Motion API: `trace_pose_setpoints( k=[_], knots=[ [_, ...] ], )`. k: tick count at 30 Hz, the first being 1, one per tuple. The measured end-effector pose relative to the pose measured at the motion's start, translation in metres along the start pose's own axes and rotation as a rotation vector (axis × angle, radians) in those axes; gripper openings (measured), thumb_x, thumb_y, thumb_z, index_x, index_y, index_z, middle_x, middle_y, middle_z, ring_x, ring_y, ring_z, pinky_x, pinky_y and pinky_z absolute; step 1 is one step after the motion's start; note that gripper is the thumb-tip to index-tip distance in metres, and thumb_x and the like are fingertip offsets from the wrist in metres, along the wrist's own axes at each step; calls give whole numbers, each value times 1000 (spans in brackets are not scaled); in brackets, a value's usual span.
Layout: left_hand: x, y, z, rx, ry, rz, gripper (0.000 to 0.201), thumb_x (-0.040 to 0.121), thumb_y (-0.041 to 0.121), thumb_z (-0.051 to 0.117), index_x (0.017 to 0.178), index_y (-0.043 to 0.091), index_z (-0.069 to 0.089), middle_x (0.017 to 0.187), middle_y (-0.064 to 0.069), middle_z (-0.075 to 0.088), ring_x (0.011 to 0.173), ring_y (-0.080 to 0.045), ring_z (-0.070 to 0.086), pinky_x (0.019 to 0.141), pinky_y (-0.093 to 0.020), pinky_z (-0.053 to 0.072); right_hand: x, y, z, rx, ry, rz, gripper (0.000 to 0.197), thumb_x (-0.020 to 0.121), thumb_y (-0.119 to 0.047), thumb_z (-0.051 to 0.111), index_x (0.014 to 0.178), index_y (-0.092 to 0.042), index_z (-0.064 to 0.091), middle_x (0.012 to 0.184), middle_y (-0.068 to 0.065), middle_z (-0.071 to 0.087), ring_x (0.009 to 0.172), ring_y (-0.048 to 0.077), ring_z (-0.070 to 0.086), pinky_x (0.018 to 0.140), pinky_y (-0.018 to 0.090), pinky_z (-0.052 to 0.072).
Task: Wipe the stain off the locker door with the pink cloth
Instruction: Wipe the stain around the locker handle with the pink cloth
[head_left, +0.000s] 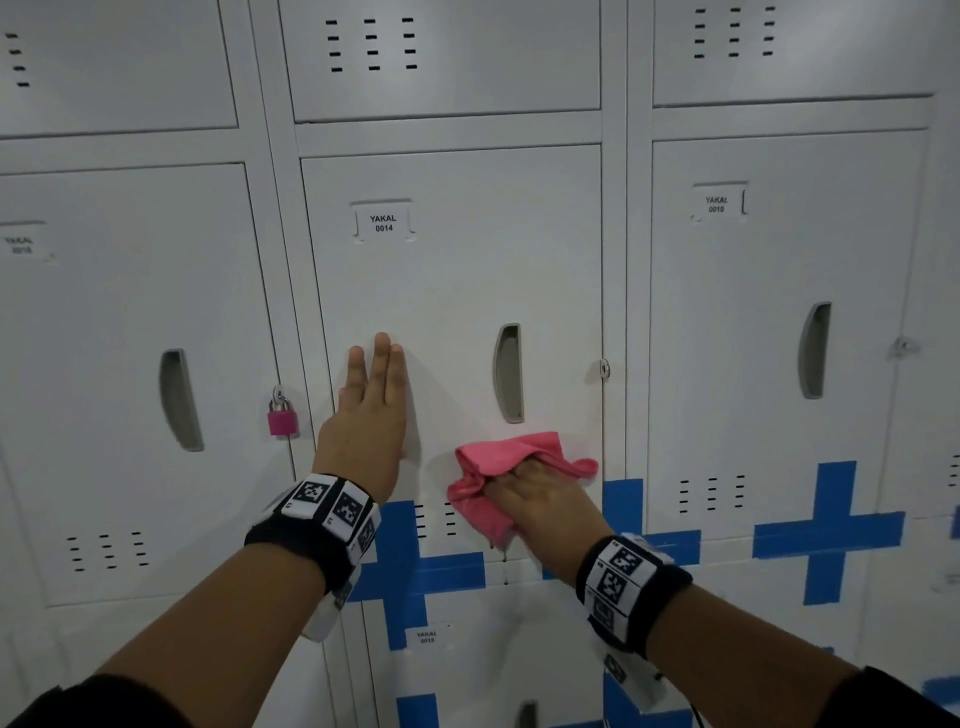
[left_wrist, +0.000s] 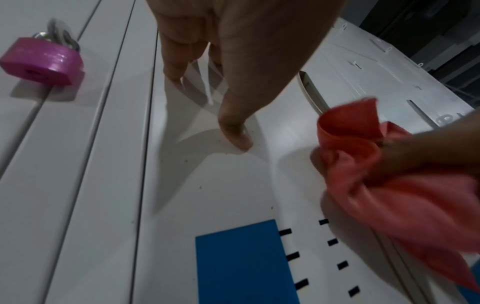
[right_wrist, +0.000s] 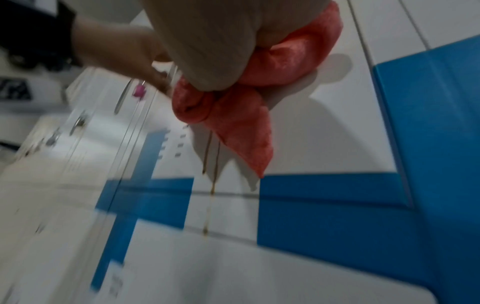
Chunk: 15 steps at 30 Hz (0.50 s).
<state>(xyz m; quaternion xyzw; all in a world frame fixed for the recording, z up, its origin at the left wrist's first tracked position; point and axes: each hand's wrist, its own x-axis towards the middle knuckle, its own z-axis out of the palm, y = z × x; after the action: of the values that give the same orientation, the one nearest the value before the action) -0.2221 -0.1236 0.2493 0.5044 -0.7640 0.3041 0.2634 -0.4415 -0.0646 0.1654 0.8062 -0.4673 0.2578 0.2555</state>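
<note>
The left hand (head_left: 370, 410) lies flat on the white locker door (head_left: 457, 270) in the middle of the head view. Its fingers are straight and hold nothing.

The right hand (head_left: 540, 499) is lower and to the right. Its fingers curl around the bunched pink cloth (head_left: 506, 467) and push it against the door, just under the grey handle slot (head_left: 508, 373).

The stain (right_wrist: 211, 170) shows as thin brown drips in the middle of the right wrist view. They run down from under the cloth, over the door's bottom edge and onto the locker below.

A pink padlock (head_left: 282, 415) hangs at the left of the hands. Blue tape (head_left: 410, 566) makes crosses along the bottom of the lockers. A label (head_left: 383, 223) on the door reads YAKAL 0014.
</note>
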Motion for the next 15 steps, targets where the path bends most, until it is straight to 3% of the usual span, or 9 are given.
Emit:
trace_pose_setpoints(
  k=[4, 8, 10, 13, 15],
  knots=[
    [0, -1, 1, 13, -1, 6, 117, 82, 7, 71, 143, 8, -28, 157, -10, -27, 146, -35, -7, 73, -28, 58, -23, -10, 12, -19, -64, -102, 35, 85, -20, 64, 120, -21, 62, 121, -6, 66, 120, 14, 54, 108, 33, 40],
    [0, -2, 1, 14, -12, 14, 116, 84, 14, 70, 143, 9, -30, 156, -9, -30, 146, -34, -11, 77, -31, 59, -49, -23, 40, -104, -254, -149, 11, 92, -29, 53, 90, -28, 64, 84, -12, 66, 96, 6, 62, 91, 32, 53],
    [1, -4, 2, 11, 1, 11, 119, 82, 11, 72, 143, 10, -30, 156, -8, -29, 145, -33, -10, 74, -30, 60, -68, -14, 59, -58, -382, -139, 16, 94, -32, 52, 92, -23, 65, 93, -8, 68, 104, 12, 59, 99, 38, 48],
    [1, -6, 2, -3, -6, 19, 120, 82, 10, 72, 141, 12, -33, 156, -7, -30, 145, -32, -12, 77, -31, 59, -73, -5, 59, -115, -569, -189, 17, 89, -22, 65, 100, -10, 69, 100, 4, 70, 105, 24, 62, 101, 42, 46],
    [1, -6, 2, -5, -16, 22, 121, 83, 12, 71, 139, 12, -37, 154, -7, -33, 144, -32, -14, 79, -31, 59, -63, -7, 42, -144, -563, -195, 10, 91, -12, 59, 96, -6, 65, 97, 9, 66, 98, 26, 59, 101, 46, 44]
  ],
)
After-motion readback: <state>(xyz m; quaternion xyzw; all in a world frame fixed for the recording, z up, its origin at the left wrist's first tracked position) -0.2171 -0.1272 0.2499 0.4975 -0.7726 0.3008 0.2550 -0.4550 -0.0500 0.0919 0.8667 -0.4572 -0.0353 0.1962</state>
